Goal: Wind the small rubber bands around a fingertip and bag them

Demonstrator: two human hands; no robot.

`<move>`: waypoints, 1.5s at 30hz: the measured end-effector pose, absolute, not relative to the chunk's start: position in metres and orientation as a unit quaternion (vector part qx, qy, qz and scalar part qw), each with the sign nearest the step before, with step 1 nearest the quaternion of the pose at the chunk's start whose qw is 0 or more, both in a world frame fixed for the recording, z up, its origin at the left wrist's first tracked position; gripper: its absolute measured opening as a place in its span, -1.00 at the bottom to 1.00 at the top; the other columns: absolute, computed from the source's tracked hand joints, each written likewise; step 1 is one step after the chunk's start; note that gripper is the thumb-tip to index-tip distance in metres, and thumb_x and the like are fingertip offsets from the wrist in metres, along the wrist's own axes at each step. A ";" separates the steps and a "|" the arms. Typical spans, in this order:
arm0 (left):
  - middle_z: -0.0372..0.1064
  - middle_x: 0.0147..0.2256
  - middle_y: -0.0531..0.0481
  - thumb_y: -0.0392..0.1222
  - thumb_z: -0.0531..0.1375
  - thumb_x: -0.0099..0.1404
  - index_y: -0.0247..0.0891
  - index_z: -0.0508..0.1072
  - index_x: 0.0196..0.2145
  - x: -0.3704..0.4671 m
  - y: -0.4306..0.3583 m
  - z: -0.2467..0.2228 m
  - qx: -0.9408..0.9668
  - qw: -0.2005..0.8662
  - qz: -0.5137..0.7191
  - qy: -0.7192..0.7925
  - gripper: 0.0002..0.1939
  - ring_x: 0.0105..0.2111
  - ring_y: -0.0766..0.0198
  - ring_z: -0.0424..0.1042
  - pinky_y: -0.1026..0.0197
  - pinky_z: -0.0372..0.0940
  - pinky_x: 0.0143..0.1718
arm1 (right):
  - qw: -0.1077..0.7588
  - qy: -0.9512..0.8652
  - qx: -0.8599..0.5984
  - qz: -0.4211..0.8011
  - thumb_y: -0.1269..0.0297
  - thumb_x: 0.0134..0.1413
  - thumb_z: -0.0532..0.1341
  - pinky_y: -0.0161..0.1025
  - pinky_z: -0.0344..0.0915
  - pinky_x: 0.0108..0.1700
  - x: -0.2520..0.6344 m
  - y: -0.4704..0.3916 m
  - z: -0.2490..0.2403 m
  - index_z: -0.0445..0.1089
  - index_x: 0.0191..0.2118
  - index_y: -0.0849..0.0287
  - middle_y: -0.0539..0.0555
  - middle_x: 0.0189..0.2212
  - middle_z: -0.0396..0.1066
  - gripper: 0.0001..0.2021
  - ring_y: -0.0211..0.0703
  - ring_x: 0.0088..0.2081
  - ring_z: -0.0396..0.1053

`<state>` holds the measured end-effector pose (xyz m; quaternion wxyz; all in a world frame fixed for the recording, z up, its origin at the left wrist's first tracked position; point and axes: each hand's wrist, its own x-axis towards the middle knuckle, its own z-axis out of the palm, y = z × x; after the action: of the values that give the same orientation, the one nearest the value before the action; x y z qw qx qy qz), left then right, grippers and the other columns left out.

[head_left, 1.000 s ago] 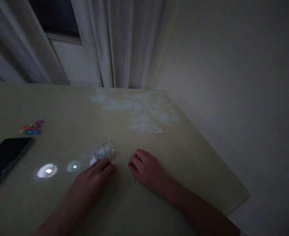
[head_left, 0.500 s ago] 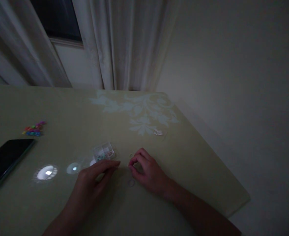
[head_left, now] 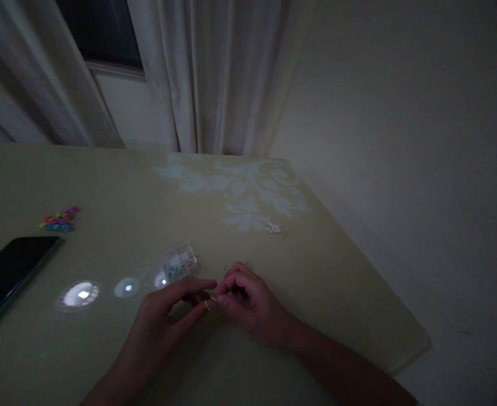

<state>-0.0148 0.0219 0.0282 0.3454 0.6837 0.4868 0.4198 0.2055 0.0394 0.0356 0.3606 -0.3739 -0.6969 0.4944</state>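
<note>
My left hand [head_left: 164, 316] reaches in from the lower left, its thumb and index fingertips slightly apart. A small yellow rubber band [head_left: 208, 305] loops around a fingertip of that hand. Close against it, my right hand [head_left: 251, 301] pinches the far side of the band between thumb and index finger. Just beyond my fingers stands a clear compartment box [head_left: 181, 261] with small coloured bands inside. Another pale yellow band [head_left: 226, 268] lies on the table at my right fingertips, partly hidden by them.
A pile of colourful beads [head_left: 59, 220] and a dark phone [head_left: 14, 276] lie at the left. A small white item [head_left: 274, 227] rests at the right on the table [head_left: 125, 349]. Curtains [head_left: 214, 79] hang behind, and a wall [head_left: 400, 141] runs along the right.
My hands have come together, the left moving right. The yellow band now shows looped on my left fingertip, with my right fingers pinching it.
</note>
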 end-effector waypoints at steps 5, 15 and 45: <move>0.71 -0.12 0.08 -0.28 0.29 0.37 0.12 0.68 -0.02 -0.020 0.022 0.025 0.719 0.333 0.456 0.405 -0.67 -0.18 0.21 0.71 0.27 0.56 -0.11 | 0.367 -0.678 -0.377 0.513 0.09 0.34 0.27 -0.28 0.24 -0.29 0.204 0.036 0.033 0.42 -0.24 0.14 0.02 -0.25 0.30 -0.78 -0.22 -0.31 0.25; 0.68 -0.43 0.12 -0.13 0.36 0.23 -0.04 0.70 -0.37 -0.023 0.026 0.039 0.664 0.313 0.424 0.531 -0.92 -0.45 0.22 0.65 0.31 0.51 -0.38 | 0.184 -0.910 -0.338 0.157 0.25 0.37 0.31 -0.08 0.35 0.12 0.198 0.027 0.009 0.51 -0.14 0.13 0.14 -0.10 0.46 -0.91 -0.02 -0.06 0.40; 0.61 -0.41 0.10 -0.06 0.34 0.32 -0.11 0.60 -0.36 -0.012 0.020 0.028 0.645 0.343 0.439 0.523 -0.87 -0.39 0.25 0.60 0.29 0.44 -0.33 | 0.261 -0.809 -0.503 0.155 0.30 0.29 0.39 -0.03 0.32 0.05 0.212 0.067 0.011 0.52 -0.13 0.15 0.14 -0.09 0.39 -0.90 0.02 -0.04 0.36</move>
<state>-0.0116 0.0196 0.0283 0.3433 0.6445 0.5233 0.4392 0.2117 0.0675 0.0106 0.2611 -0.5028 -0.8092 0.1555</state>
